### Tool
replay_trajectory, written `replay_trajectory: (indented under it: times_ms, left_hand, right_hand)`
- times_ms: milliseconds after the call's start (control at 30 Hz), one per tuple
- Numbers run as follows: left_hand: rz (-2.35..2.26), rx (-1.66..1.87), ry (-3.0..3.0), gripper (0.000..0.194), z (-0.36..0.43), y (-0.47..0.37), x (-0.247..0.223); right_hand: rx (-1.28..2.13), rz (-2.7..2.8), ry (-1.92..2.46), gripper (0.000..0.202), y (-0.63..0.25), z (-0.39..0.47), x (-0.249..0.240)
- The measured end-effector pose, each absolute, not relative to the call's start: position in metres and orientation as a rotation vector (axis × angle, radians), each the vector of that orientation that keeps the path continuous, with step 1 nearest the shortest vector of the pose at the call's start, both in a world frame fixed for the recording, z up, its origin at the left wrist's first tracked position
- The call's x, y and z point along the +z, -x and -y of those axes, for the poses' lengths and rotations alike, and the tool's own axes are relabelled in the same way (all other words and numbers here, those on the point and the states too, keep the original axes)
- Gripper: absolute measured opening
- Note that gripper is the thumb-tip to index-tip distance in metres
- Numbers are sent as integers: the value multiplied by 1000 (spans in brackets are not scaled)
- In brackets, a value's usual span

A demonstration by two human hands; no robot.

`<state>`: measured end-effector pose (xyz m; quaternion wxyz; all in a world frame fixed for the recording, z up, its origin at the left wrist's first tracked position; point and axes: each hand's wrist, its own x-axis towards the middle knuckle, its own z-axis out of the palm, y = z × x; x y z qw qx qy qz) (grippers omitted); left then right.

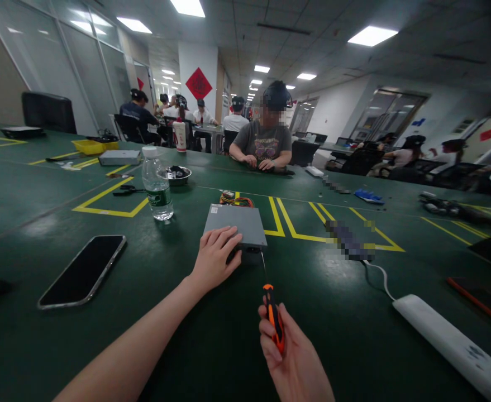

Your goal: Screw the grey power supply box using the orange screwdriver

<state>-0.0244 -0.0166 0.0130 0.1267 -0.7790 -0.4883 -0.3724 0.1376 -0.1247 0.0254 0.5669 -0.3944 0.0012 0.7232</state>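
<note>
Green table (39, 212), yellow tape outlines, fills view. White power strip (450, 340) at right, cable attached. Grey metal box (234, 223) at centre; white label at far corner, text too small to read; coloured wires (237, 199) behind. Dark phone (84, 269) lies left, screen up. Water bottle (157, 184) upright, green label unreadable. Left hand (215, 259) flat on box's near corner, fingers spread, grasping nothing. Right hand (289, 354) clenched around orange-black screwdriver (271, 304), tip against box's near face. Person opposite (266, 139), hands on table. Red diamond sign (199, 84) on pillar, writing illegible.
</note>
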Motion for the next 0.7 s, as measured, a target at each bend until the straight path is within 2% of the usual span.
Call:
replay_trajectory:
  times_ms: [133, 267, 433, 700]
  left_hand:
    - [1428, -1063, 2281, 30, 17, 25, 13]
    - [1425, -1049, 2280, 30, 16, 26, 13]
    - [1423, -1056, 2274, 29, 16, 25, 14]
    - [1450, -1047, 2277, 29, 17, 25, 13]
  right_hand:
    - [1647, -24, 933, 25, -139, 125, 26]
    - [1739, -122, 909, 13, -139, 122, 30]
    - [1798, -85, 931, 20, -136, 120, 26]
    - [1672, 13, 918, 24, -140, 124, 24]
